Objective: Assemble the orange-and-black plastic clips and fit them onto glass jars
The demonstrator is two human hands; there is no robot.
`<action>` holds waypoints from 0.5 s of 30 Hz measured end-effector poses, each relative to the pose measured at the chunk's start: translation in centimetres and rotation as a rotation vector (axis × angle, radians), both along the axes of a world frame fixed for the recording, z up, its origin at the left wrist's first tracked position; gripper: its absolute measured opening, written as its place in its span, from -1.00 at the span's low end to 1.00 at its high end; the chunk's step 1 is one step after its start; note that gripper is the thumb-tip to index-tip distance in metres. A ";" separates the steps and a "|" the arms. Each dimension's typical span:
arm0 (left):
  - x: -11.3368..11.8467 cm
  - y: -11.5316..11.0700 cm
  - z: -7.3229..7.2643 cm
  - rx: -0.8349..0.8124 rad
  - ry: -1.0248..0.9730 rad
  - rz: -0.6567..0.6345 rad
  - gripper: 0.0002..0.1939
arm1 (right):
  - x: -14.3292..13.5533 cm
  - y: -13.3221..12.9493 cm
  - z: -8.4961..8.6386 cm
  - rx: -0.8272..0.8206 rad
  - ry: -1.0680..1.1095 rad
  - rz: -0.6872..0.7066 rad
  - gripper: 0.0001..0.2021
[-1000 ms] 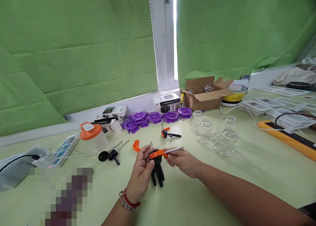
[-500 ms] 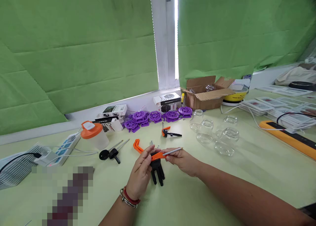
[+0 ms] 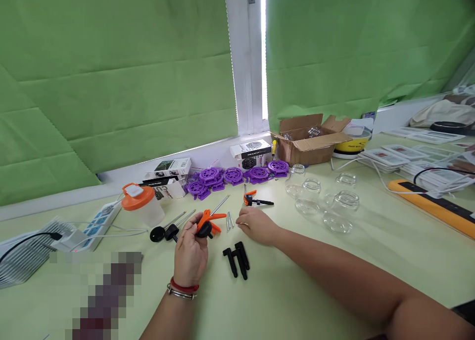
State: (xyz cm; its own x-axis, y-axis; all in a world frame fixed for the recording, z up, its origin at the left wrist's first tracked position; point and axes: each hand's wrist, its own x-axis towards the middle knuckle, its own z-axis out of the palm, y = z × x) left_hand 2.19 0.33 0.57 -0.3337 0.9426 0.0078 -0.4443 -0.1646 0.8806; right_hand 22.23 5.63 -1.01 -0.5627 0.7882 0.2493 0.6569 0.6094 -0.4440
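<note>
My left hand (image 3: 191,253) is closed on a part with a black round cap (image 3: 204,229), an orange forked piece (image 3: 210,220) and a thin metal rod (image 3: 220,205) pointing up to the right. My right hand (image 3: 256,226) is down on the table with its fingertips together; whatever lies between them is too small to make out. Just left of those fingertips lie several metal screws (image 3: 230,221). Several black pegs (image 3: 237,261) rest nearer to me. Beyond my right hand is a similar orange and black part (image 3: 256,199).
Two black-capped rods (image 3: 171,232) and an orange-lidded cup (image 3: 143,204) stand left, near a power strip (image 3: 100,225). Purple plastic frames (image 3: 233,175) and boxes line the back. Clear jars (image 3: 339,211), a cardboard box (image 3: 308,149) and an orange-black bar (image 3: 430,204) are right.
My left hand has moved left with the orange and black part. My right hand has let go of the rod and come down to the table. The screws and black pegs are now uncovered.
</note>
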 end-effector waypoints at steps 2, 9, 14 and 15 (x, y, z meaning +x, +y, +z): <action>-0.1 0.1 -0.2 0.009 0.000 0.004 -0.75 | -1.4 0.3 0.3 0.047 -0.174 -0.033 -0.80; 0.1 -0.1 -0.1 -0.015 0.020 0.039 -0.74 | -4.6 0.1 -0.2 -0.045 -0.286 -0.324 -0.79; 0.1 0.0 -0.2 -0.023 0.058 0.059 -0.72 | -5.0 0.4 -0.2 -0.109 -0.279 -0.417 -0.81; 0.1 0.0 -0.3 -0.022 0.066 0.064 -0.72 | -5.0 0.5 -0.3 -0.119 -0.276 -0.433 -0.82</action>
